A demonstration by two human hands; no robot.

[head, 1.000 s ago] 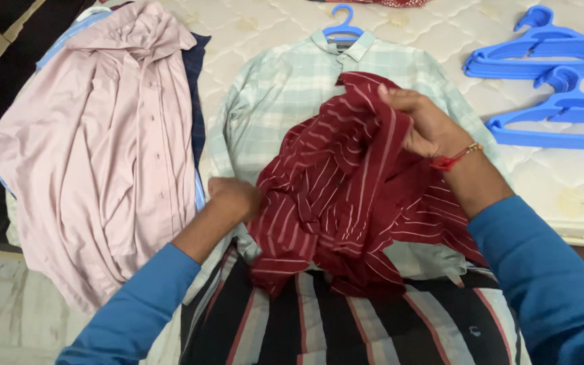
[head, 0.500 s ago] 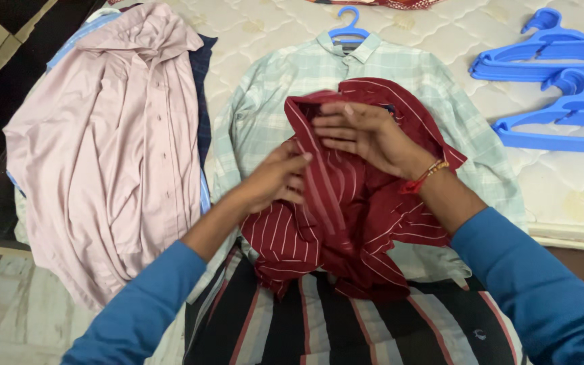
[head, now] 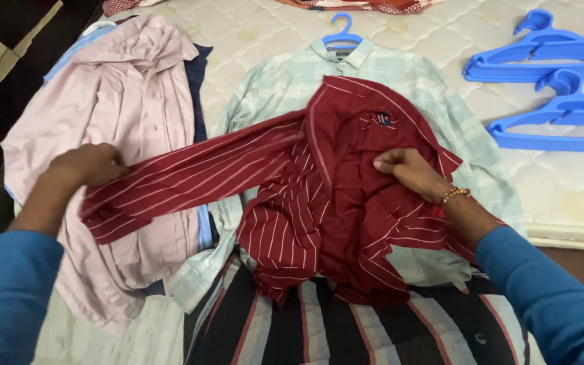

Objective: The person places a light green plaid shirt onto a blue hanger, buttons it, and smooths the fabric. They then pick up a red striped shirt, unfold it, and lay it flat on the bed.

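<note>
While the left hand (head: 88, 164) is closed around the cuff end of a sleeve, pulling it out flat and taut to the left, the right hand (head: 405, 169) presses down on the chest of the same garment, a dark red cotton shirt with thin white stripes (head: 319, 203); its fingers (head: 383, 162) are bent and pinch a fold of the red cloth. A small dark badge sits on the shirt just above the right hand. The stretched sleeve (head: 190, 172) runs from the shirt's body across to the left hand, passing over the edge of a pale pink buttoned shirt (head: 130, 101) that lies spread beneath and beyond that hand. Peeking out from under the pink shirt are a navy garment (head: 197, 88) and a light blue one. Under the red shirt lies a pale green checked shirt (head: 285, 88) on a blue plastic hanger (head: 341, 30), its collar just above the red shirt's top. Everything rests on a cream quilted mattress (head: 441, 40). Well apart to the right of the right hand lie stacked blue plastic hangers (head: 549, 94). Nearest the person, below both hands, is a black cloth with red and white stripes (head: 346, 328).
</note>
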